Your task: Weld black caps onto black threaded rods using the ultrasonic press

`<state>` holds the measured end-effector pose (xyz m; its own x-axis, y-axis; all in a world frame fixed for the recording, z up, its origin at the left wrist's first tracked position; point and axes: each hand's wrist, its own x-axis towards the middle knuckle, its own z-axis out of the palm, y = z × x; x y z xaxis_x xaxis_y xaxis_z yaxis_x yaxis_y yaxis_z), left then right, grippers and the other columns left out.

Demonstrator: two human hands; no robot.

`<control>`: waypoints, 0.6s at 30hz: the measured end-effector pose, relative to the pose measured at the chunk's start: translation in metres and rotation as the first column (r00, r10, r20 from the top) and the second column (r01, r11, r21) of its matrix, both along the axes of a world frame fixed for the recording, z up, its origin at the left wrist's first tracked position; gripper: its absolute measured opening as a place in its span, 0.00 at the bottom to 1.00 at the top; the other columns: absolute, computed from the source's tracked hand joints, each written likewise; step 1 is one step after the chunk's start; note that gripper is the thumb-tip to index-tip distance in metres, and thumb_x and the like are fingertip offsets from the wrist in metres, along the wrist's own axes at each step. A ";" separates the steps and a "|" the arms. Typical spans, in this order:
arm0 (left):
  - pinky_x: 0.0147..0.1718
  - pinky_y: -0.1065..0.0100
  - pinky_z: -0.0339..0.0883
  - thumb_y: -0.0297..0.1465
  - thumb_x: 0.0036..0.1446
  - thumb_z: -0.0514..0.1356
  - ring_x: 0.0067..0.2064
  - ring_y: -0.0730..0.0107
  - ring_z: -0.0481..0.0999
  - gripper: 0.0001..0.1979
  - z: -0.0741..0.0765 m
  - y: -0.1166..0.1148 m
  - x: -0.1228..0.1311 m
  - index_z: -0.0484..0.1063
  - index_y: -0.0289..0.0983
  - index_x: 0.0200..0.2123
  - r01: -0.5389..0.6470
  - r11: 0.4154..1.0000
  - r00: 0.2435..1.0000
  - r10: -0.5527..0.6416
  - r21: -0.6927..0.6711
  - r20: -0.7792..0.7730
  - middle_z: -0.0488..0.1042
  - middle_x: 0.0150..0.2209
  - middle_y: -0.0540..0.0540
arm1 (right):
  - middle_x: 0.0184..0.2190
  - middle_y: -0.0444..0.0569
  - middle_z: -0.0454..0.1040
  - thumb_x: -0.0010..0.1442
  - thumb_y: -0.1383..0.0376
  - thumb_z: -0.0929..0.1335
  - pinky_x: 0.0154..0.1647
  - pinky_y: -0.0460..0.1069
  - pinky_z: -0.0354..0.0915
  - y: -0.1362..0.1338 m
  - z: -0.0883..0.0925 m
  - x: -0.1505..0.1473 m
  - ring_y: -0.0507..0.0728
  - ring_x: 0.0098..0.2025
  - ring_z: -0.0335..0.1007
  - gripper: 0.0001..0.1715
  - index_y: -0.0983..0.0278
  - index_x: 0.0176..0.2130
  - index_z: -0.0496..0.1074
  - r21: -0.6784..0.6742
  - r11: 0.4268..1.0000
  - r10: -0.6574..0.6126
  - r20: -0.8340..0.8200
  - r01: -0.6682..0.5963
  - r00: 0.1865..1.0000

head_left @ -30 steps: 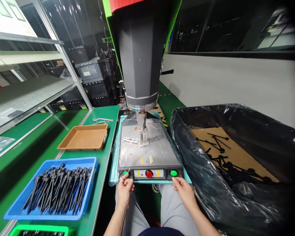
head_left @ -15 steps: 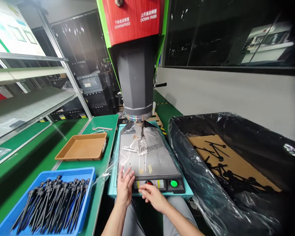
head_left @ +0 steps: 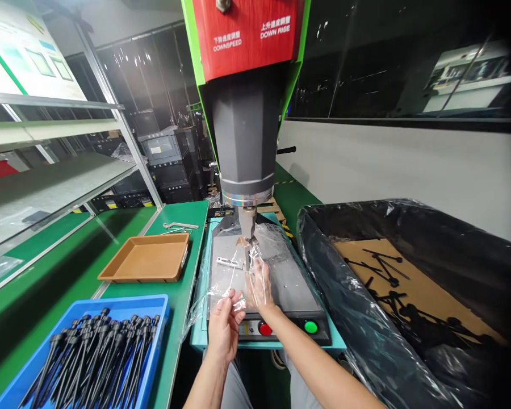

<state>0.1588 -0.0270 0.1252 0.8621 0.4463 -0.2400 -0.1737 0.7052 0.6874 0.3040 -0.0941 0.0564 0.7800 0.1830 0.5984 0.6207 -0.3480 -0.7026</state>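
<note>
My left hand (head_left: 225, 324) is at the front edge of the machine's grey metal base plate (head_left: 292, 284), its fingers curled in a pinch. Crinkled clear plastic film (head_left: 239, 303) shows at those fingertips. Beyond it, my right hand (head_left: 260, 287) lies over the plate with its fingers stretched out toward the fixture under the metal press head (head_left: 247, 222). Shiny clear strands run across the right hand; whether it grips them is hard to see. A small slotted metal clamp bar (head_left: 230, 262) sits left of the fixture.
At left, a blue bin (head_left: 164, 312) holds several black stemmed parts (head_left: 102, 346), near a brown tray (head_left: 111, 270) and a wrench (head_left: 181, 226). Red (head_left: 264, 328) and green (head_left: 310, 326) buttons line the machine's front. A black-plastic-lined box (head_left: 323, 267) with black parts stands at right.
My right hand has moved forward from the front panel onto the plate, fingers extended. My left hand has gone from open fingers to a pinch. The view has shifted slightly.
</note>
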 end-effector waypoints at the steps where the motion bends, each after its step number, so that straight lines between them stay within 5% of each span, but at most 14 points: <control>1: 0.32 0.73 0.74 0.37 0.49 0.70 0.37 0.68 0.79 0.20 0.001 -0.001 0.000 0.77 0.33 0.44 0.003 1.000 1.000 -0.003 -0.001 0.001 0.78 0.47 0.38 | 0.63 0.62 0.52 0.66 0.60 0.58 0.63 0.67 0.54 -0.002 0.004 0.007 0.68 0.64 0.51 0.31 0.62 0.66 0.52 0.006 0.999 -0.048 0.012 0.047 0.999; 4: 0.32 0.72 0.75 0.36 0.48 0.70 0.37 0.68 0.80 0.20 0.006 -0.002 0.002 0.77 0.33 0.43 0.018 1.000 1.000 -0.018 -0.001 0.011 0.78 0.46 0.37 | 0.63 0.61 0.54 0.66 0.59 0.59 0.64 0.64 0.55 -0.006 0.026 0.028 0.66 0.65 0.52 0.31 0.63 0.65 0.54 0.017 0.992 -0.130 0.054 0.129 0.990; 10: 0.31 0.71 0.74 0.37 0.48 0.70 0.36 0.67 0.80 0.20 0.013 0.002 0.014 0.77 0.32 0.42 0.032 0.999 0.999 -0.032 0.011 0.023 0.79 0.45 0.37 | 0.54 0.62 0.67 0.62 0.55 0.63 0.61 0.60 0.58 0.001 0.072 0.072 0.65 0.58 0.61 0.28 0.67 0.56 0.67 -0.029 0.999 -0.035 -0.056 0.034 0.998; 14: 0.31 0.71 0.74 0.37 0.48 0.70 0.36 0.66 0.80 0.19 0.015 0.005 0.019 0.77 0.32 0.41 0.030 1.000 0.999 -0.030 0.006 0.031 0.79 0.44 0.37 | 0.48 0.59 0.73 0.59 0.57 0.63 0.57 0.59 0.61 0.006 0.081 0.088 0.64 0.54 0.65 0.20 0.65 0.44 0.74 -0.034 0.999 -0.001 -0.096 -0.002 0.995; 18: 0.31 0.72 0.73 0.37 0.49 0.70 0.36 0.67 0.80 0.17 0.016 0.007 0.021 0.76 0.33 0.40 0.028 1.000 0.999 -0.028 0.006 0.039 0.79 0.44 0.38 | 0.48 0.60 0.72 0.59 0.55 0.62 0.57 0.58 0.60 0.004 0.086 0.088 0.64 0.53 0.65 0.21 0.66 0.44 0.74 -0.019 1.000 0.016 -0.062 -0.017 0.998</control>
<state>0.1801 -0.0201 0.1412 0.8831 0.4228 -0.2033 -0.1807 0.7066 0.6842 0.3918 -0.0905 0.1424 0.8121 0.2077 0.5453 0.5822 -0.3521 -0.7328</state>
